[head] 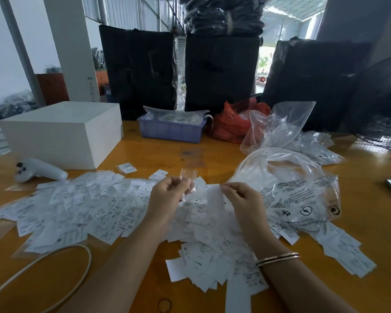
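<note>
Above a loose heap of thin white printed labels on the glossy orange bench, the left hand has its fingers pinched on a small crinkly clear bag. The right hand has its fingers clamped on a flat rectangular label just beside the bag.

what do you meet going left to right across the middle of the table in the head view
white plastic handheld controller → left hand → right hand → large clear printed plastic bag
</note>
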`<state>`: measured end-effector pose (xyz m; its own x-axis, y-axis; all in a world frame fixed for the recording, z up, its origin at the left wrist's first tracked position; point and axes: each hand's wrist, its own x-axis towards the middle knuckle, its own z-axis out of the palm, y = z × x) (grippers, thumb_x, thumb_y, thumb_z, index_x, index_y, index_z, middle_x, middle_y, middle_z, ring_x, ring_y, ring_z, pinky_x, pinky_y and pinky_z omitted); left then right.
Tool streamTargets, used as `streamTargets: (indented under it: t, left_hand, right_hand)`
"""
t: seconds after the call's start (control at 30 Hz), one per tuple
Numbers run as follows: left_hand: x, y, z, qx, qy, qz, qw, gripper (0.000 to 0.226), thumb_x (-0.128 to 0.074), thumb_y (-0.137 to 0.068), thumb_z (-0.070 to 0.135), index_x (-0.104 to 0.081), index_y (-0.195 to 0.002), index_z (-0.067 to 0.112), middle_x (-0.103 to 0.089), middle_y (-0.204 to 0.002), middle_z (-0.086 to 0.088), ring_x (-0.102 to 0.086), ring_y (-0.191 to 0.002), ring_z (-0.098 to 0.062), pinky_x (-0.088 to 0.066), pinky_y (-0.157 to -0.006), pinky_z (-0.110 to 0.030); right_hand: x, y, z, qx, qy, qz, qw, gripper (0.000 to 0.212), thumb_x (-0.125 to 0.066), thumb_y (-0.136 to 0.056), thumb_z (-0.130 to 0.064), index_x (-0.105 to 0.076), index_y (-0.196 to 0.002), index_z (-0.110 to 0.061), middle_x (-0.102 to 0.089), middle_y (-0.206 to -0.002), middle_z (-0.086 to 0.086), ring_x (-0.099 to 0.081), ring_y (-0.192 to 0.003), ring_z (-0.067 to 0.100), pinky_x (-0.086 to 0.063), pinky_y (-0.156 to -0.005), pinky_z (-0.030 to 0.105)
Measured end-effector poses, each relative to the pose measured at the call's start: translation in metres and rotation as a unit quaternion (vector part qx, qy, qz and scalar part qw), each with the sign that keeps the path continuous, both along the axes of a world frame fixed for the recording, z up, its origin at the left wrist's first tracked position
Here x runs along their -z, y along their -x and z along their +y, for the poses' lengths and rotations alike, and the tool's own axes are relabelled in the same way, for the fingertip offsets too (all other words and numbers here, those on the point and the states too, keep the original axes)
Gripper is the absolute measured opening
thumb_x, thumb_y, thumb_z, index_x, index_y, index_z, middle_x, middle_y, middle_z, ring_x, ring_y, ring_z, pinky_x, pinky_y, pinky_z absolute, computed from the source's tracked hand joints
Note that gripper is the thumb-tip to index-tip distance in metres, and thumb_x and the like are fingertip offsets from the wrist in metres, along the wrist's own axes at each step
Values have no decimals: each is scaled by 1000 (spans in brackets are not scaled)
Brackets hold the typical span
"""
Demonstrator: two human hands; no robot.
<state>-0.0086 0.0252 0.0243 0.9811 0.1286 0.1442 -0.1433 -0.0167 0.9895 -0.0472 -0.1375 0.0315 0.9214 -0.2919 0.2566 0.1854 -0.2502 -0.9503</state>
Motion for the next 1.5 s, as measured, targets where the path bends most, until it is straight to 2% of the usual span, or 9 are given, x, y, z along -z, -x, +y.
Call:
streamTargets:
  t: [0.13, 0.27, 0.4, 0.53, 0.67, 0.93, 1.07, 1.3, 1.5]
  left_hand:
    - [0, 2, -1, 47, 20, -8, 999, 7, -63, -90, 18, -65, -91, 11, -75, -81, 6, -70, -76, -4, -52, -64, -15]
    - [0, 4, -2, 70, 10, -29, 997, 4, -66, -88, 17, -65, -91, 15, -75, -82, 8, -70, -77, -3, -49, -60, -9]
    - [1, 4, -2, 57, -10, -38, 998, 8, -67, -87, 24, -66, -95, 24, -74, -84, 13, -68, -78, 1, -50, -61, -10]
    - [2, 1, -1, 50, -14, -43, 998, 15, -71, -84, 23, -64, -93, 32, -71, -81, 16, -67, -78, 1, -51, -62, -13]
    - [4, 1, -1, 76, -19, -43, 996, 20, -72, -82, 21, -63, -95, 33, -71, -82, 12, -67, -79, 1, -51, -63, -13]
    - [5, 4, -6, 144, -61, -68, 985, 19, -73, -81, 16, -66, -92, 29, -69, -76, 11, -65, -75, 7, -46, -61, -4]
    - [8, 4, -6, 169, -77, -73, 980, 17, -73, -82, 17, -67, -91, 30, -68, -72, 18, -65, -74, 5, -46, -62, -5]
    - [7, 3, -5, 145, -100, -82, 981, 14, -72, -83, 22, -66, -91, 33, -72, -82, 15, -67, -80, 1, -50, -67, -10]
    - [4, 6, -6, 163, -120, -83, 976, 8, -70, -81, 29, -66, -85, 34, -71, -78, 25, -66, -75, 7, -45, -62, -4]
  right_hand:
    - [-5, 3, -7, -78, -187, -15, 979, 18, -62, -89, -18, -72, -76, -25, -55, -52, -5, -41, -43, 7, -36, -40, 14]
    - [-3, 3, -12, -167, -150, -24, 974, 15, -57, -91, -15, -63, -77, -17, -71, -77, 3, -60, -56, 15, -44, -55, 17]
    - [-3, 1, -8, -114, -42, -18, 992, 9, -70, -83, -16, -63, -78, -12, -71, -66, 0, -66, -58, 8, -43, -52, 9]
    - [-1, -1, -9, -103, -19, -20, 994, 16, -69, -84, -8, -59, -92, -18, -72, -77, 0, -71, -70, 12, -50, -61, 14]
    - [1, -3, -12, -102, -76, -12, 992, 18, -57, -90, -2, -59, -100, -17, -69, -91, 4, -72, -74, 16, -52, -60, 18]
    - [-8, 1, -17, -59, -234, -81, 967, 19, -54, -92, -3, -69, -88, -14, -68, -96, 13, -71, -79, 22, -56, -63, 22]
    - [-7, 2, -17, -61, -188, -84, 977, 19, -56, -92, -5, -70, -86, -18, -70, -92, 9, -71, -80, 18, -55, -63, 20]
    - [-2, 0, -17, -76, 16, -107, 991, 26, -56, -91, -1, -67, -85, -24, -62, -92, -1, -68, -78, 7, -54, -62, 17]
    - [-2, 0, -16, -104, 34, -83, 990, 28, -57, -91, -4, -66, -92, -30, -63, -85, -7, -68, -63, 13, -51, -56, 18]
